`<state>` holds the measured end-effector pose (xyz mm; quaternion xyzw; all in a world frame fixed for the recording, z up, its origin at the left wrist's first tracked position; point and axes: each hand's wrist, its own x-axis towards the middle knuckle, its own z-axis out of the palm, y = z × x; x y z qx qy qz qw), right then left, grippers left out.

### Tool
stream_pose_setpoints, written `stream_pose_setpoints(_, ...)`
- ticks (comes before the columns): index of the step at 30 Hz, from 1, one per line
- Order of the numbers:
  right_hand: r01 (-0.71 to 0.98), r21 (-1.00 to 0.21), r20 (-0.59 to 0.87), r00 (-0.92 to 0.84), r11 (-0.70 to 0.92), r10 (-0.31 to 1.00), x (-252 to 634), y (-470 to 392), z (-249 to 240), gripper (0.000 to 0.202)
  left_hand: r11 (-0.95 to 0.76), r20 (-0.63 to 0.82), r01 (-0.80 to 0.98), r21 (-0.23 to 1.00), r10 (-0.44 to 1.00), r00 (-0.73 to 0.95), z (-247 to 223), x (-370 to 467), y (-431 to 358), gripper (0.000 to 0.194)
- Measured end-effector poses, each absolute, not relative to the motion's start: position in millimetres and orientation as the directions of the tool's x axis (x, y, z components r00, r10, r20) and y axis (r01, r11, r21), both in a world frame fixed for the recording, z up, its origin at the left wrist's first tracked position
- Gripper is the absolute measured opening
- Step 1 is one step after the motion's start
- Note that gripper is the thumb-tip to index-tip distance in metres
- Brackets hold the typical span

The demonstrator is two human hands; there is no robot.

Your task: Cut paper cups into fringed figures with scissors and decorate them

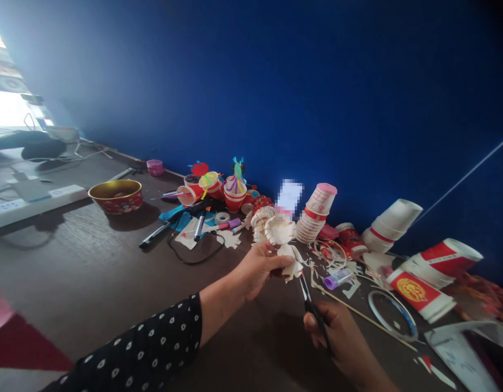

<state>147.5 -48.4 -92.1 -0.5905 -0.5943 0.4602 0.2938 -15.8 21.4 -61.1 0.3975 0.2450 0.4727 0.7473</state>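
My left hand pinches a piece of white paper with a ragged, cut edge, held above the dark table. In my right hand is a pair of black-handled scissors, its fingers wrapped about the handles. The blades point up at the paper's lower right edge; whether they touch it I cannot tell. Just behind the paper stand scalloped white paper cup pieces. White paper scraps lie around to the right, near a purple-capped glue stick.
A stack of paper cups stands behind, with more cups at the right. Decorated cups, markers and tape lie left of centre. A red and gold bowl sits near a power strip. A thin stick lies at right.
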Motion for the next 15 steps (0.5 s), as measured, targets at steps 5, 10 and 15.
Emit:
stream_pose_setpoints(5,0.388,-0.916,-0.184,-0.179,-0.103,0.967,147.8,-49.7,-88.5,0.045,0.219,0.016,-0.507,0.834,0.908,0.419,-63.7,-16.2,25.3,0.026)
stream_pose_setpoints(10,0.360,-0.927,-0.183,-0.195,-0.104,0.964,147.1,-52.0,-83.5,0.050,0.209,0.012,-0.468,0.859,0.905,0.426,-65.9,-17.3,28.2,0.028)
stream_pose_setpoints(15,0.396,-0.915,-0.174,-0.218,-0.076,0.960,147.7,-51.9,-82.2,0.052,0.197,0.015,-0.422,0.885,0.894,0.448,-67.4,-17.2,28.5,0.036)
